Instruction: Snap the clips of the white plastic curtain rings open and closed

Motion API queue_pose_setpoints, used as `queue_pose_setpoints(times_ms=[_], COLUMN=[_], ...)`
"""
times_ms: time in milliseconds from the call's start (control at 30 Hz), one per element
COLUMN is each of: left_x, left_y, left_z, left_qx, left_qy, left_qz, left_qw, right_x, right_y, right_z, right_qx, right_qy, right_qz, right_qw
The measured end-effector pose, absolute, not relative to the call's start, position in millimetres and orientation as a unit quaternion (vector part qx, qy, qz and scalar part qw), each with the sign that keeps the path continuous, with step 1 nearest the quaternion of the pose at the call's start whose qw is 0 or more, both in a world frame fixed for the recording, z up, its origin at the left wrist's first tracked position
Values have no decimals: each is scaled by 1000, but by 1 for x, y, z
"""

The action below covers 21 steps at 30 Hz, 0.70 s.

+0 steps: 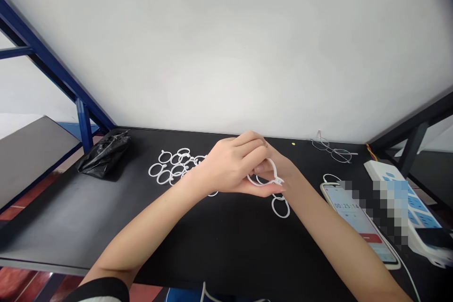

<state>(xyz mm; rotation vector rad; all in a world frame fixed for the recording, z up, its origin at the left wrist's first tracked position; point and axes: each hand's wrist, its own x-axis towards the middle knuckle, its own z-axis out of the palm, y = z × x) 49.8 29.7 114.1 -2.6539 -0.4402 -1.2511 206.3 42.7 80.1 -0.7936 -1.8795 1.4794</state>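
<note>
My left hand (pixel 237 163) is closed around a white plastic ring (pixel 274 170) with a small clasp, which points right. Its thumb lies along the lower side of the ring. Behind it, my right hand (pixel 269 153) is mostly covered, and its fingers hardly show, so its grip is not clear. A loose pile of white rings (pixel 179 169) lies on the black table (pixel 219 245) left of my hands, partly covered by my left hand. Below my right wrist, another white ring (pixel 281 207) lies on the table, close to more rings half hidden by the hands.
A crumpled black plastic bag (pixel 106 153) sits at the back left. On the right are wire-frame glasses (pixel 332 149), a phone (pixel 357 217) showing a timer, a white power strip (pixel 414 203) and a cable (pixel 403 257). A white wall (pixel 226 47) stands behind the table.
</note>
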Motion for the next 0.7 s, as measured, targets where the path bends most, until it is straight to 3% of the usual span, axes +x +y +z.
queue_pose_setpoints(times_ms=[133,267,533,700], left_x=[44,41,34,30], left_y=[28,28,28,29], left_z=[122,125,129,132], left_qx=[-890,-882,-887,-878], left_qy=[-169,-152,-184,-185], left_qz=[-420,-443,-415,-415], left_qw=[52,44,83,148], right_x=[208,209,226,235], right_y=[43,40,40,27], right_z=[88,100,116,136], right_qx=[-211,-237,-296,-385], right_qy=[-624,-607,-688,-774], right_qz=[659,661,549,383], right_qw=[364,371,372,325])
